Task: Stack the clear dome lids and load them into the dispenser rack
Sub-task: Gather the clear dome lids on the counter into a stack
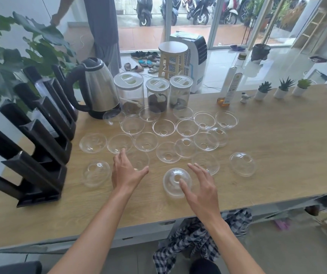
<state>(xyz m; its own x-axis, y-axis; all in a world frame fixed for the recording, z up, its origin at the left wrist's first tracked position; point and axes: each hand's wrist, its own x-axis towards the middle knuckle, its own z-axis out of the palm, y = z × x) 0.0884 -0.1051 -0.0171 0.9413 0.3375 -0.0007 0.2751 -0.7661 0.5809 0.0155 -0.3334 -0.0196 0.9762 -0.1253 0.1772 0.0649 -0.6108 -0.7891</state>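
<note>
Several clear dome lids [164,127] lie scattered on the wooden table [277,155], most with the rim up, a few dome up. My left hand [126,171] is open, fingers spread, over a rim-up lid [140,160]. My right hand [200,186] is open, its thumb resting on the near edge of a dome-up lid [175,179] by the front of the table. The black dispenser rack [40,139] stands at the table's left end, its slanted channels holding a few clear lids.
A steel kettle [97,89] and three lidded canisters [156,94] stand behind the lids. A bottle [228,88] and three small potted plants [281,89] line the far edge. A person stands beyond the table by a large plant [20,54].
</note>
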